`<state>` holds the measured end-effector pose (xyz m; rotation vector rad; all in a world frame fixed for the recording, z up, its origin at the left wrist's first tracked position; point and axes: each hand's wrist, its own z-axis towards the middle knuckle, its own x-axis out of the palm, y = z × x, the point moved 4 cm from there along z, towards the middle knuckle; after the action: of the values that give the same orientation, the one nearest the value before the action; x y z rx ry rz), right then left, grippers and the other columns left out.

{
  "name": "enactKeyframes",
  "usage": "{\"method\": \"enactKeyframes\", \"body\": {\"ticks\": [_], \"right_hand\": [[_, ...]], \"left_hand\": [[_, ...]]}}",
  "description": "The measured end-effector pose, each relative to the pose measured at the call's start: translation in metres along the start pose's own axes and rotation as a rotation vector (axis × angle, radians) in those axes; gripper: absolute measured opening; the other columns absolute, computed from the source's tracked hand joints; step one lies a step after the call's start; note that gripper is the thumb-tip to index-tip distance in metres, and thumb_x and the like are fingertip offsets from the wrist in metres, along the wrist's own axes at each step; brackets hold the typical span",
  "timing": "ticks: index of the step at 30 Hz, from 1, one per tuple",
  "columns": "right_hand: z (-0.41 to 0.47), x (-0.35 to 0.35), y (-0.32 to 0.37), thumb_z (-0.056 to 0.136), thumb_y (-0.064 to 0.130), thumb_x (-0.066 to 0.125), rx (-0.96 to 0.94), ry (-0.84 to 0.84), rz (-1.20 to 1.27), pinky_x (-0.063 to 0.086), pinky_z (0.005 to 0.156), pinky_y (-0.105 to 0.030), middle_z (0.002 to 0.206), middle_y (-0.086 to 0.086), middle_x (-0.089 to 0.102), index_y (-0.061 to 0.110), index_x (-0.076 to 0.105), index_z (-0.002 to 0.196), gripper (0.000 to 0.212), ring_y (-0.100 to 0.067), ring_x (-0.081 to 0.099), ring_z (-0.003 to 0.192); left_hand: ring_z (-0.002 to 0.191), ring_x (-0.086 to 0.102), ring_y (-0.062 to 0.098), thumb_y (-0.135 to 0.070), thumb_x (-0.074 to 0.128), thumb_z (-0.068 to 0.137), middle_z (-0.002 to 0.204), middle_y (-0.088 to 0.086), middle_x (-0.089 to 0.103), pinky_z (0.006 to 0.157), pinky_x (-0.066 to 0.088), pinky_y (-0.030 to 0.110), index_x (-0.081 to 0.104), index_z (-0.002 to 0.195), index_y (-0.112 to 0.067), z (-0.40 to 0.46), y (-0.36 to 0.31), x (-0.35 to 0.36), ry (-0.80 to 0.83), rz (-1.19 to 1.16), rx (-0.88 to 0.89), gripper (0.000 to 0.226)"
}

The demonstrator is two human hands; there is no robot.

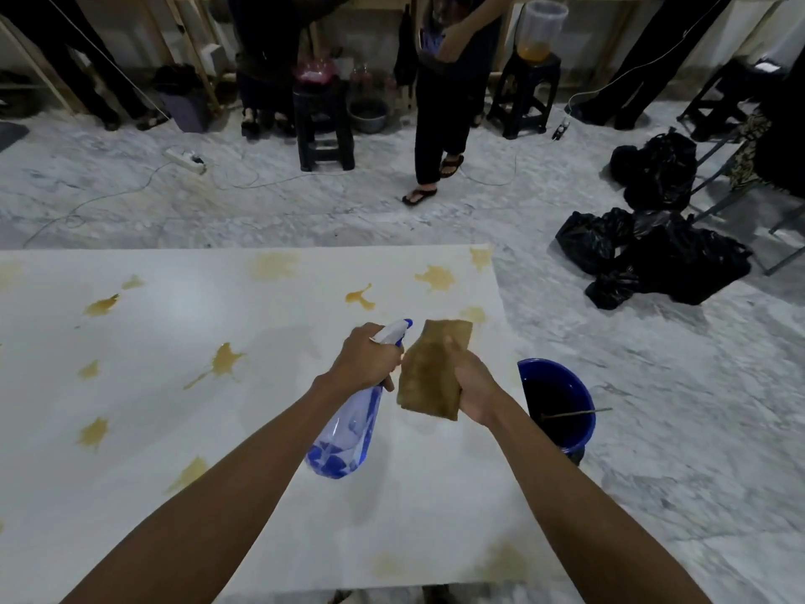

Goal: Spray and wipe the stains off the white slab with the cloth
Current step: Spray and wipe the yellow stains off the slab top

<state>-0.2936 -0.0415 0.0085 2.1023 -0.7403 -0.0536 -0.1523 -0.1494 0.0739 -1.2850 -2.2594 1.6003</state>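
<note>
**Head view: bottle and cloth held above the stained slab**

Head camera looks down over both forearms to a white slab (174, 429) that fills the lower left of the picture, its surface dotted with yellow-brown stains (224, 361) on the left, along the far edge and near the front edge. The left hand (363, 357) grips the neck of a clear spray bottle (344, 433) with blue markings, fingers curled round it below the white and blue trigger head, the bottle's body hanging back toward the person. The right hand (472, 392) clutches a brown, soiled cloth (429, 370), which stands up flat from the grasp, just beside the bottle's nozzle. Both hands hover over the slab's right part, apart from its surface. Right of the slab, on the marble floor (653, 429), stands a blue bucket (562, 411) with dark liquid and a thin stick across it. Further off lie black rubbish bags (662, 250), and a person in sandals (435, 124) stands near dark stools (324, 124).
</note>
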Motion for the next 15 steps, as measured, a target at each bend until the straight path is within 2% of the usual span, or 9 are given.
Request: {"method": "enactKeyframes", "body": {"ticks": [2,3,5,7,10,12,13,15], "right_hand": [[0.024,-0.022,-0.014,0.095,0.061,0.05,0.052,-0.045,-0.255,0.05,0.104,-0.05,0.119,-0.006,0.071,0.013,0.063,0.126,0.059,-0.029,0.067,0.11],[0.035,-0.033,-0.018,0.097,0.058,0.048,0.055,-0.081,-0.369,0.05,0.104,-0.048,0.118,-0.005,0.07,0.011,0.062,0.124,0.056,-0.028,0.066,0.109],[0.057,-0.051,-0.008,0.104,0.045,0.042,-0.011,-0.128,-0.51,0.053,0.093,-0.043,0.107,-0.005,0.069,0.008,0.06,0.118,0.043,-0.028,0.066,0.098],[0.085,-0.06,0.022,0.105,0.039,0.039,-0.163,-0.108,-0.711,0.051,0.084,-0.044,0.107,-0.006,0.069,0.011,0.055,0.13,0.04,-0.031,0.066,0.094],[0.142,-0.063,0.073,0.106,0.024,0.037,-0.473,-0.172,-1.251,0.047,0.097,-0.052,0.142,-0.004,0.056,0.027,0.037,0.149,0.044,-0.031,0.058,0.119],[0.185,-0.053,0.097,0.101,0.013,0.043,-0.589,-0.296,-1.566,0.04,0.101,-0.056,0.152,-0.009,0.045,0.025,0.033,0.152,0.053,-0.035,0.05,0.129],[0.206,-0.048,0.104,0.097,0.01,0.046,-0.59,-0.307,-1.668,0.037,0.103,-0.056,0.154,-0.013,0.04,0.023,0.032,0.152,0.058,-0.037,0.044,0.135],[0.249,-0.044,0.097,0.095,0.011,0.051,-0.509,-0.228,-1.784,0.025,0.113,-0.059,0.163,-0.015,0.021,0.025,0.022,0.156,0.069,-0.038,0.022,0.148]], "left_hand": [[0.045,0.061,0.026,-0.024,0.061,0.094,0.085,0.025,0.073,0.052,0.052,0.029,0.069,0.077,-0.007,0.021,-0.002,0.007,-0.031,-0.049,-0.028,0.026],[0.043,0.059,0.024,-0.025,0.061,0.096,0.084,0.025,0.073,0.05,0.05,0.027,0.068,0.075,-0.007,0.031,-0.004,0.011,-0.054,-0.066,-0.044,0.029],[0.039,0.053,0.02,-0.026,0.062,0.096,0.077,0.021,0.071,0.047,0.048,0.026,0.067,0.073,-0.005,0.048,-0.011,0.015,-0.097,-0.124,-0.068,0.032],[0.039,0.051,0.018,-0.023,0.061,0.096,0.076,0.017,0.068,0.048,0.048,0.027,0.067,0.077,-0.002,0.063,-0.017,0.016,-0.122,-0.197,-0.067,0.029],[0.041,0.051,0.018,-0.024,0.056,0.101,0.076,0.015,0.069,0.047,0.048,0.027,0.067,0.081,-0.001,0.084,-0.021,0.015,-0.167,-0.255,-0.052,0.033],[0.043,0.052,0.019,-0.02,0.059,0.098,0.076,0.014,0.07,0.045,0.047,0.027,0.067,0.08,-0.004,0.096,-0.021,0.015,-0.18,-0.274,-0.034,0.026],[0.042,0.052,0.018,-0.018,0.061,0.094,0.077,0.015,0.07,0.044,0.047,0.027,0.067,0.079,-0.005,0.1,-0.02,0.016,-0.183,-0.272,-0.024,0.021],[0.04,0.052,0.017,-0.016,0.061,0.088,0.079,0.022,0.07,0.045,0.047,0.026,0.067,0.078,-0.007,0.106,-0.015,0.019,-0.183,-0.252,-0.024,0.014]]}}
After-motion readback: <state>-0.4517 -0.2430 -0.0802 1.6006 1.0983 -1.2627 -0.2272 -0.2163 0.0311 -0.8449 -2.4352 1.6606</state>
